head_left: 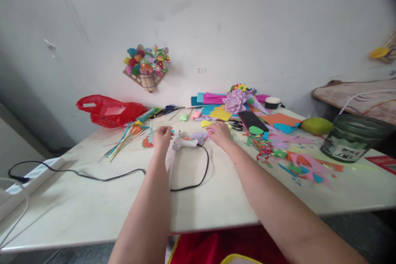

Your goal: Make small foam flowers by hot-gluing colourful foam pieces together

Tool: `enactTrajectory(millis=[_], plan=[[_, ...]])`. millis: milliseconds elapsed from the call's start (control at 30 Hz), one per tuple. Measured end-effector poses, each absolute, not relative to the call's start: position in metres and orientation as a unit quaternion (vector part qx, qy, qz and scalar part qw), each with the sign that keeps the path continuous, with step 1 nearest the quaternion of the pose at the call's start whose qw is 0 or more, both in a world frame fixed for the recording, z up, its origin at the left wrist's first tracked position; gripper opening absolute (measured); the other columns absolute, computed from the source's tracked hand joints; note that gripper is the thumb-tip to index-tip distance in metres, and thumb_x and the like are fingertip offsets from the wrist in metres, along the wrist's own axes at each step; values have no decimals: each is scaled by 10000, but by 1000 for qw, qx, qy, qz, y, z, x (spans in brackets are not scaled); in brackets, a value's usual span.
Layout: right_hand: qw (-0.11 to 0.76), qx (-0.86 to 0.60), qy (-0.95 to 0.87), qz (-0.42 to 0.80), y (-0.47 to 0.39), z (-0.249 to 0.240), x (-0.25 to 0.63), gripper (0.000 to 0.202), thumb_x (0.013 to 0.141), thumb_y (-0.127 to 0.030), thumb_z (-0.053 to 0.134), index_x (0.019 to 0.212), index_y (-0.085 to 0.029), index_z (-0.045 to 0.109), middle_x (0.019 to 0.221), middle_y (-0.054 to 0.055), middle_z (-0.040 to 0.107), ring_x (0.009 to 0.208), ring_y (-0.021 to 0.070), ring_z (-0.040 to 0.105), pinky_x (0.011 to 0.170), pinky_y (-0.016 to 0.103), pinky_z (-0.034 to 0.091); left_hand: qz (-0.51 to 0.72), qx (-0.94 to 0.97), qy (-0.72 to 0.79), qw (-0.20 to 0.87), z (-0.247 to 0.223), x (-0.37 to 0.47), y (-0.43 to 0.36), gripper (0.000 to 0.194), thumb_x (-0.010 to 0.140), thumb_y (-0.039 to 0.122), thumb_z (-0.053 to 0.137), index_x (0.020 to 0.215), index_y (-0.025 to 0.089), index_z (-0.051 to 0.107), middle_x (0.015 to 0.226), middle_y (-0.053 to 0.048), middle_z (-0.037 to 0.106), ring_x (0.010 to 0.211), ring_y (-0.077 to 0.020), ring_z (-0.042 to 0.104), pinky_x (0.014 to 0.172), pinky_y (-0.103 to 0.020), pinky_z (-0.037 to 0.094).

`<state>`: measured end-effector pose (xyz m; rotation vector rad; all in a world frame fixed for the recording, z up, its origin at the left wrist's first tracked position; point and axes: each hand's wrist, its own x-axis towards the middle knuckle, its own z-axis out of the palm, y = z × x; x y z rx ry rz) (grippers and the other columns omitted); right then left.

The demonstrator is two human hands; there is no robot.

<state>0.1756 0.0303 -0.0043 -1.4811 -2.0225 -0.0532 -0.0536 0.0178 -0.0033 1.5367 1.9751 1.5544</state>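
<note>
My left hand (pixel 162 137) is raised a little over the table, its fingers pinched together; what they hold, if anything, is too small to make out. Between my hands lies a white hot glue gun (pixel 185 143) with a black cord. At the fingertips of my right hand (pixel 220 133), which are closed together, a small pink foam piece (pixel 210 130) shows. Lilac foam flower cutouts (pixel 199 135) lie just left of that hand. Orange and blue cutouts (pixel 147 140) are beside my left hand, partly hidden by it.
Colored strips (pixel 119 143) and a red plastic bag (pixel 113 111) are on the left, near a power strip (pixel 34 177). Scissors (pixel 237 125), a phone (pixel 252 121), foam scraps (pixel 309 165) and a glass jar (pixel 349 138) occupy the right. The cord crosses the table.
</note>
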Motion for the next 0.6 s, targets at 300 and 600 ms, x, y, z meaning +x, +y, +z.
enactTrajectory(millis=[300,600], plan=[[353,-646,-675,-42,36,8,204,276,755,-195,445,918,-209,668,938,52,660,915,203,536,809,309,318,405,607,683,-6,1,-30,9,246,716,382,505,825,230,664,815,-51,645,771,-199,578,663,-282,407],[271,-712,-648,-22,35,19,224,273,750,-212,424,824,-178,684,883,124,661,863,256,591,714,338,377,400,669,625,-40,0,-19,4,221,708,344,535,855,260,676,1041,-55,544,923,-187,538,797,-293,416]])
